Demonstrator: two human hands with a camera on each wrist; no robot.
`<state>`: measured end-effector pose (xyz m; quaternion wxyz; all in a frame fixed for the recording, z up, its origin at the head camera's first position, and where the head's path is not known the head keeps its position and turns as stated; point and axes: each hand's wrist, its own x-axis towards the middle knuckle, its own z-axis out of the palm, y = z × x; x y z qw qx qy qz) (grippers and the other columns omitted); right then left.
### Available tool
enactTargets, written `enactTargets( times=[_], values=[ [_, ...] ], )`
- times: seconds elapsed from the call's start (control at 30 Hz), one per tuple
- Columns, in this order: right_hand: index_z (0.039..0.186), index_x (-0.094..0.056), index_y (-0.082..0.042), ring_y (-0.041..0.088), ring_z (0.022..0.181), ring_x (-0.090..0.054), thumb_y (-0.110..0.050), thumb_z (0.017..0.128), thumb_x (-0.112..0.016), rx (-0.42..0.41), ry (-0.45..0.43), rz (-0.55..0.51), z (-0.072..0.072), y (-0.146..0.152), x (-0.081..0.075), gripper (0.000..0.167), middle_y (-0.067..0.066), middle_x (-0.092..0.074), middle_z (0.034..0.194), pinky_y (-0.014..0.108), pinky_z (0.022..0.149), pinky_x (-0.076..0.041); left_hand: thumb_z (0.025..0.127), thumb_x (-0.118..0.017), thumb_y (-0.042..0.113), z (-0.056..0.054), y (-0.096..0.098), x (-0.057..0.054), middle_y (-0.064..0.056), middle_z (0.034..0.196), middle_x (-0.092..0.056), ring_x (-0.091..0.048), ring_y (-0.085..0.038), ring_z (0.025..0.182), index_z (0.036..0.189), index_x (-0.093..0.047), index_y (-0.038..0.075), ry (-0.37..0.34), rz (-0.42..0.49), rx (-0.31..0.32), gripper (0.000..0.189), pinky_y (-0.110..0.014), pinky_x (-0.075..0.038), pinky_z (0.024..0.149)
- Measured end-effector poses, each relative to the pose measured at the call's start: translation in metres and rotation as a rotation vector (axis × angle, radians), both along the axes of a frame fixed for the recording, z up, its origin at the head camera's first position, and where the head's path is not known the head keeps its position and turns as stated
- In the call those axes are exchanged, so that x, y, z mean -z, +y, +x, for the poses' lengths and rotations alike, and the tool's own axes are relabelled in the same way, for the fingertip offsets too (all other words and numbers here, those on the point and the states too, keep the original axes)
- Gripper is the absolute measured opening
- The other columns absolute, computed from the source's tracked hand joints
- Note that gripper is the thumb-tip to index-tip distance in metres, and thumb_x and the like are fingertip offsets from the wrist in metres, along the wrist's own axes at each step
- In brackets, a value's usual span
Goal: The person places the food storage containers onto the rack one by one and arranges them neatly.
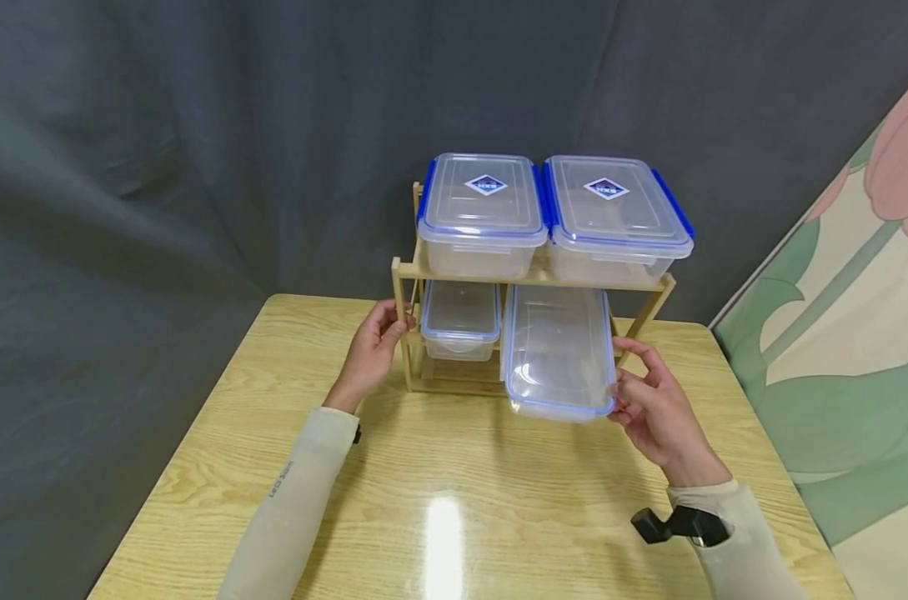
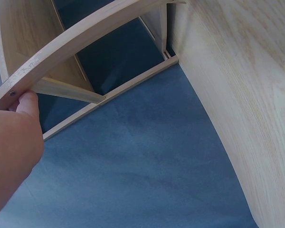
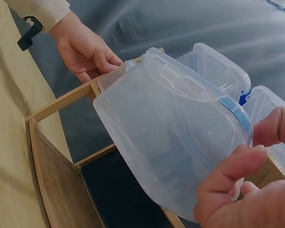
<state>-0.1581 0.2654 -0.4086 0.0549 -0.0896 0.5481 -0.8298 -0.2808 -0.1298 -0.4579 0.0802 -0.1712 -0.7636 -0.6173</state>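
Note:
My right hand grips the right side of a clear plastic food container with a pale blue seal under its lid. The container juts out of the lower level of a wooden two-tier rack, its front end tilted toward me. In the right wrist view, thumb and fingers pinch the container near its lid edge. My left hand holds the rack's left front post, thumb in front. The left wrist view shows that hand against the wooden frame.
A smaller clear container sits on the lower level at left. Two larger containers with blue clips, one at left and one at right, stand on top. Behind the wooden table hangs a dark curtain; a flowered panel is at right.

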Motion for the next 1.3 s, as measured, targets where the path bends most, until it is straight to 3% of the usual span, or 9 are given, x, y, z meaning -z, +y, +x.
enactTargets(
  times=[0.17, 0.43, 0.67, 1.0, 1.3],
  values=[
    [0.145, -0.039, -0.015, 0.008, 0.059, -0.057, 0.018, 0.093, -0.037, 0.007, -0.039, 0.002, -0.010, 0.002, -0.001, 0.062, -0.001, -0.067, 0.086, 0.022, 0.056, -0.028, 0.112, -0.049, 0.015, 0.001, 0.000, 0.001, -0.014, 0.123, -0.068, -0.064, -0.026, 0.120, 0.140, -0.057, 0.007, -0.012, 0.001, 0.002, 0.030, -0.050, -0.051, 0.111],
    [0.147, -0.038, -0.012, 0.008, 0.058, -0.059, 0.016, 0.096, -0.040, 0.020, -0.059, 0.023, -0.020, 0.005, -0.005, 0.058, 0.004, -0.061, 0.095, 0.015, 0.054, -0.046, 0.113, -0.048, 0.016, 0.002, 0.000, 0.000, -0.016, 0.125, -0.068, -0.064, -0.025, 0.120, 0.140, -0.057, 0.007, -0.017, -0.001, -0.003, 0.030, -0.050, -0.051, 0.111],
    [0.145, -0.040, -0.013, 0.007, 0.057, -0.059, 0.013, 0.098, -0.044, 0.046, -0.091, 0.034, -0.029, 0.004, -0.009, 0.054, 0.002, -0.060, 0.087, 0.015, 0.053, -0.048, 0.113, -0.048, 0.014, 0.000, 0.000, -0.001, -0.024, 0.124, -0.067, -0.064, -0.032, 0.118, 0.141, -0.057, 0.003, -0.009, 0.011, 0.005, 0.031, -0.051, -0.051, 0.109],
    [0.139, -0.045, -0.009, 0.009, 0.056, -0.060, 0.008, 0.100, -0.050, 0.110, -0.136, 0.084, -0.037, 0.001, -0.015, 0.043, 0.004, -0.063, 0.093, 0.018, 0.052, -0.051, 0.112, -0.049, 0.013, -0.001, 0.001, 0.001, -0.020, 0.120, -0.069, -0.065, -0.032, 0.117, 0.138, -0.059, 0.004, 0.000, 0.012, 0.003, 0.029, -0.050, -0.052, 0.106],
    [0.135, -0.048, -0.005, 0.008, 0.055, -0.059, 0.008, 0.099, -0.052, 0.150, -0.139, 0.073, -0.041, -0.002, -0.017, 0.039, 0.004, -0.063, 0.086, 0.018, 0.052, -0.051, 0.112, -0.049, 0.013, 0.001, 0.001, -0.002, -0.021, 0.121, -0.069, -0.065, -0.034, 0.119, 0.138, -0.059, 0.004, -0.015, 0.017, 0.000, 0.029, -0.049, -0.051, 0.108]
  ],
)
